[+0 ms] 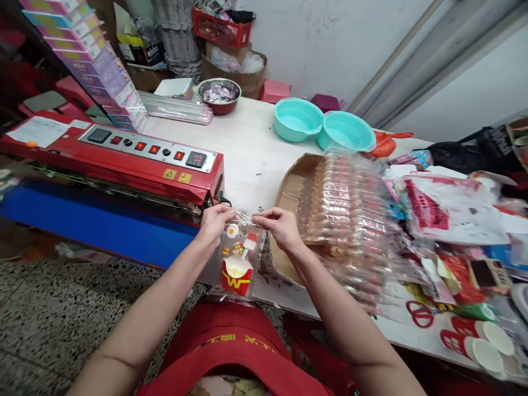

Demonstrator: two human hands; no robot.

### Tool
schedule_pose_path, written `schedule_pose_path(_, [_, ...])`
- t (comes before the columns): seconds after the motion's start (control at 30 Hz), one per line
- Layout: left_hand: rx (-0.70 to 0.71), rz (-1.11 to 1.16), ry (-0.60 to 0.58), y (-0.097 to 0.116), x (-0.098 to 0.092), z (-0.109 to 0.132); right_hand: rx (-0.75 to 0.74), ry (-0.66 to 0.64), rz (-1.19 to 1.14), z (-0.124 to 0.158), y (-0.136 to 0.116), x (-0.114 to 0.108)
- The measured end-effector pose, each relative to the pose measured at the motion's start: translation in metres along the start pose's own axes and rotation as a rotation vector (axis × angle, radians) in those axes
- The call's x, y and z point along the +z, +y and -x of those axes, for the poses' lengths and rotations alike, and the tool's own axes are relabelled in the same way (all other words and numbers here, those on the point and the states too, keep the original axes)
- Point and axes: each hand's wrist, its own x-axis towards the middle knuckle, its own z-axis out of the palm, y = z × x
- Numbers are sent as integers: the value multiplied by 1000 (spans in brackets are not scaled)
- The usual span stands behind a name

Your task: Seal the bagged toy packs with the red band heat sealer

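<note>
Both hands hold one clear plastic bag (238, 258) by its top edge, just in front of the right end of a red sealing machine (124, 157). My left hand (213, 223) pinches the bag's top left corner. At the top right, my right hand (280, 225) pinches the other corner. Inside the bag are a red fries-shaped toy with a yellow W and several small candy-like pieces. The bag hangs over the table's front edge, above my red apron.
A blue conveyor belt (99, 223) runs under the machine. A cardboard tray (291, 190) with a stack of filled clear bags (342, 209) lies to the right. Two turquoise basins (322, 124), a metal bowl (219, 93), red scissors (421, 314) and mixed packets crowd the white table (247, 148).
</note>
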Motion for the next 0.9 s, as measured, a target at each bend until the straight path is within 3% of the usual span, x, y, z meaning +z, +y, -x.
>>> schedule_pose_path(0.1, [43, 55, 3, -7, -29, 2, 40, 7, -23, -11, 18, 21])
schedule_pose_path(0.23, [-223, 23, -204, -21, -67, 23, 107, 60, -119, -12, 42, 35])
schedule_pose_path(0.3, [-306, 10, -204, -29, -80, 33, 115, 60, -143, -1, 50, 42])
schedule_pose_path(0.5, [-177, -33, -114, -40, -85, 37, 57, -94, 23, 39, 67, 66])
schedule_pose_path(0.73, [-197, -45, -52, -39, -97, 30, -44, 5, 240, 30, 78, 53])
schedule_pose_path(0.9, [-167, -71, -143, -43, -96, 31, -132, -78, 282, 31, 75, 61])
